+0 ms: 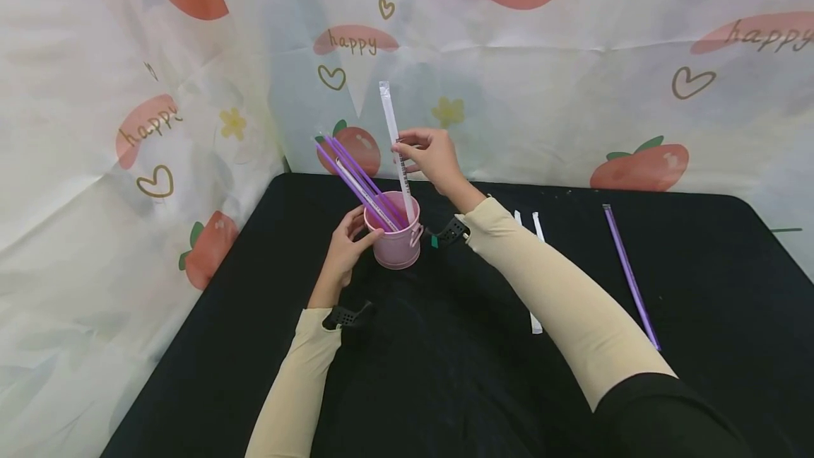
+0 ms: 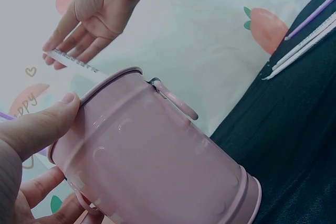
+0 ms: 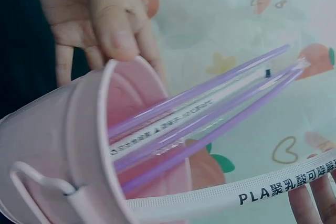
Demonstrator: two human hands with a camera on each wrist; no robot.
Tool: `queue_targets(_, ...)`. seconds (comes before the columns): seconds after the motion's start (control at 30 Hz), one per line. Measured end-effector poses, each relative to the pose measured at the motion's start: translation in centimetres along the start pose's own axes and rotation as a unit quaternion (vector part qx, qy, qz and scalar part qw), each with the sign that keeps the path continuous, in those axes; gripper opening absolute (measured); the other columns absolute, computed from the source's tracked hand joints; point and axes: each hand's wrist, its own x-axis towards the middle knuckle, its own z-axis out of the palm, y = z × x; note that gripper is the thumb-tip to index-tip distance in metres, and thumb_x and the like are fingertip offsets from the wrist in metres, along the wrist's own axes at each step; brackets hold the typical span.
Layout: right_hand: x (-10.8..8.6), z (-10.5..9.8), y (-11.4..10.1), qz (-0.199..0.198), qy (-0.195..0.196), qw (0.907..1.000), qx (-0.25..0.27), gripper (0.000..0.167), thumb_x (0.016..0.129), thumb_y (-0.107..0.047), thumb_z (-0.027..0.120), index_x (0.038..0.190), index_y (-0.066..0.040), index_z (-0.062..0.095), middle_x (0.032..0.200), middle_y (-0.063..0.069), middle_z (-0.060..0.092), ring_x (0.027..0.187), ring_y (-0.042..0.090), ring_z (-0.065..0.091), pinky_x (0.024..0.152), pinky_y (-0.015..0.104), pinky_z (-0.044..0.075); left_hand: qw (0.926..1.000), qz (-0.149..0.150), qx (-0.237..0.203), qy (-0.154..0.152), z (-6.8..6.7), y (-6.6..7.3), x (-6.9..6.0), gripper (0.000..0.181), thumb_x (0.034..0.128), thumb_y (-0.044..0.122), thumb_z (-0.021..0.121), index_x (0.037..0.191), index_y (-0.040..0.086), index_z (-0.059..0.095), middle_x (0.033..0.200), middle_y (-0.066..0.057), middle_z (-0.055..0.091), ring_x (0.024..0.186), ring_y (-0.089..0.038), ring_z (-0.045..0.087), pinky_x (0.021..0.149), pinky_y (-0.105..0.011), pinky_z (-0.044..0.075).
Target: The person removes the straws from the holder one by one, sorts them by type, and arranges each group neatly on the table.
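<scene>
Hands (image 1: 344, 249) (image 1: 437, 157) grip a pink bucket (image 1: 397, 254) and white straw (image 1: 389, 110).

A booth-like space, kind of room unclear: pale sheeting (image 1: 553, 90) printed with red fruit (image 1: 642, 168) and "happy" encloses a black-covered table (image 1: 439, 366) left and far.

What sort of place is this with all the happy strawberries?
Maybe an indoor corner decorated for crafts or filming; I can't tell exactly. Creased hangings with fruit pictures and "happy" meet behind a black-covered table, where a pink bucket holds wrapped straws.
</scene>
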Motion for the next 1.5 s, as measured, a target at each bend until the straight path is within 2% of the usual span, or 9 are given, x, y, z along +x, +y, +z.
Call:
queue_targets(0.23,0.2,-0.7,-1.4,-0.022,0.004,0.9995,0.022,0.026,0.084,-0.007,0.068,0.108,0.003,0.067,0.084,0.005,0.072,0.066,0.006,0.066,0.061,0.031,0.058,1.0000,0.003,0.000,0.000,0.0,0.1,0.1,0.060,0.0866,0.011,0.066,0.140,0.009,0.039,0.139,-0.016,0.045,0.131,-0.030,0.039,0.111,-0.049,0.032)
queue_targets(0.4,0.3,-1.2,-2.3,-0.029,0.004,0.9991,0.031,0.027,0.085,-0.006,0.068,0.110,0.005,0.066,0.079,-0.003,0.070,0.065,0.005,0.066,0.060,0.028,0.058,1.0000,0.004,0.000,-0.002,0.0,0.0,0.1,0.060,0.0869,0.010,0.066,0.141,0.007,0.038,0.139,-0.017,0.045,0.131,-0.030,0.039,0.111,-0.049,0.033)
queue_targets(0.63,0.2,-2.0,-3.6,-0.036,0.012,0.9984,0.042,0.027,0.085,-0.007,0.068,0.110,0.003,0.067,0.079,-0.002,0.071,0.066,0.007,0.068,0.060,0.029,0.058,1.0000,0.001,0.000,-0.003,0.1,0.0,0.2,0.060,0.0869,0.009,0.065,0.141,0.007,0.038,0.138,-0.017,0.045,0.131,-0.030,0.040,0.110,-0.049,0.033)
queue_targets(0.83,-0.3,-2.8,-4.3,-0.045,0.009,0.9985,0.029,0.030,0.085,-0.009,0.067,0.114,0.000,0.066,0.081,-0.003,0.071,0.067,0.008,0.068,0.060,0.028,0.058,1.0000,-0.002,0.000,-0.003,0.1,0.0,0.2,0.061,0.0868,0.010,0.066,0.141,0.008,0.038,0.139,-0.017,0.045,0.132,-0.030,0.039,0.111,-0.049,0.032)
queue_targets(0.9,-0.6,-3.2,-4.5,-0.049,0.007,0.9985,0.023,0.030,0.086,-0.009,0.067,0.115,0.000,0.065,0.081,-0.004,0.070,0.068,0.008,0.068,0.059,0.028,0.058,0.9999,-0.007,-0.002,-0.008,0.1,0.8,-0.2,0.061,0.0870,0.010,0.065,0.141,0.007,0.038,0.140,-0.018,0.044,0.133,-0.031,0.038,0.111,-0.049,0.032)
queue_targets(1.07,-1.4,-4.1,-4.2,-0.055,0.003,0.9981,0.026,0.032,0.085,-0.006,0.067,0.115,0.002,0.064,0.080,-0.004,0.071,0.067,0.008,0.068,0.057,0.027,0.057,0.9997,-0.019,-0.007,-0.015,0.0,1.3,-0.5,0.063,0.0869,0.011,0.066,0.142,0.007,0.036,0.142,-0.019,0.041,0.135,-0.031,0.036,0.112,-0.048,0.030)
queue_targets(1.17,-2.0,-4.7,-3.9,-0.057,-0.001,0.9976,0.037,0.032,0.083,-0.005,0.069,0.114,0.003,0.064,0.080,-0.003,0.072,0.065,0.008,0.068,0.055,0.027,0.057,0.9998,-0.016,-0.008,-0.011,-0.1,0.2,0.0,0.063,0.0865,0.013,0.067,0.142,0.010,0.037,0.142,-0.017,0.042,0.135,-0.030,0.036,0.112,-0.048,0.030)
queue_targets(1.23,-2.5,-5.1,-3.7,-0.060,-0.004,0.9975,0.036,0.032,0.083,-0.005,0.069,0.114,0.003,0.065,0.079,-0.005,0.072,0.065,0.007,0.068,0.054,0.027,0.057,0.9998,-0.012,-0.008,-0.009,0.0,0.0,0.1,0.062,0.0865,0.013,0.067,0.142,0.010,0.038,0.142,-0.016,0.043,0.134,-0.030,0.037,0.112,-0.049,0.030)
queue_targets(1.5,-4.3,-6.8,-2.6,-0.043,-0.009,0.9990,-0.006,0.036,0.084,-0.004,0.067,0.117,0.008,0.060,0.076,-0.015,0.068,0.065,0.002,0.067,0.056,0.026,0.057,1.0000,-0.005,-0.002,-0.002,0.0,0.1,0.0,0.060,0.0871,0.011,0.066,0.141,0.009,0.039,0.139,-0.015,0.045,0.131,-0.029,0.040,0.111,-0.049,0.033)
